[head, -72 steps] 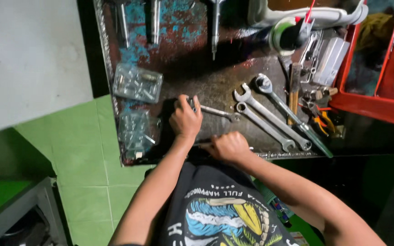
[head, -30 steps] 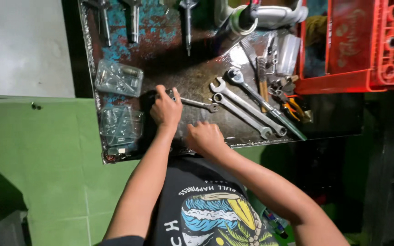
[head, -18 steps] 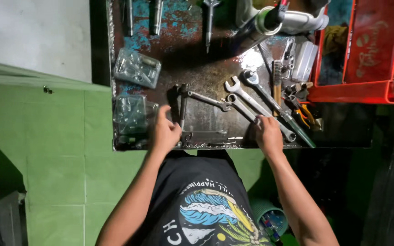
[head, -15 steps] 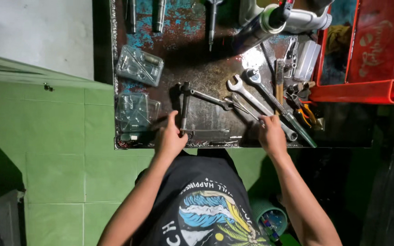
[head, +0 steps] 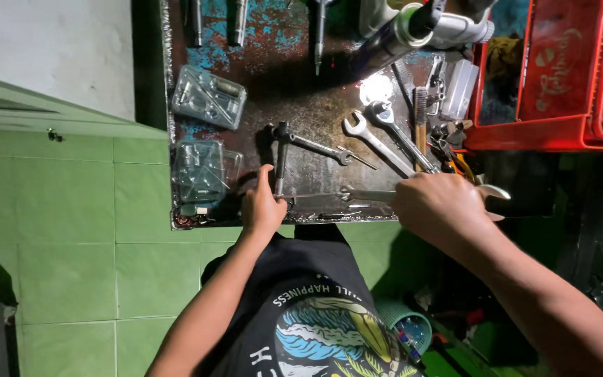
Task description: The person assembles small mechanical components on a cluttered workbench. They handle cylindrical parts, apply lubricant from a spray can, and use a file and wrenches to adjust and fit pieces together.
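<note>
Wrench [head: 368, 195] lies under right hand [head: 441, 206] (left hand [head: 261, 208] beside).

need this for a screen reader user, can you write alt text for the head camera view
Seen from above, a person's left hand rests at the near edge of a rusty metal workbench while the right hand grips a long flat metal tool. Spanners, clear plastic parts packets and a red crate lie around them.

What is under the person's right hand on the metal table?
The right hand covers one end of a long flat metal bar lying near the table's front edge. A shiny tip pokes out past the knuckles; the rest is hidden.
</note>
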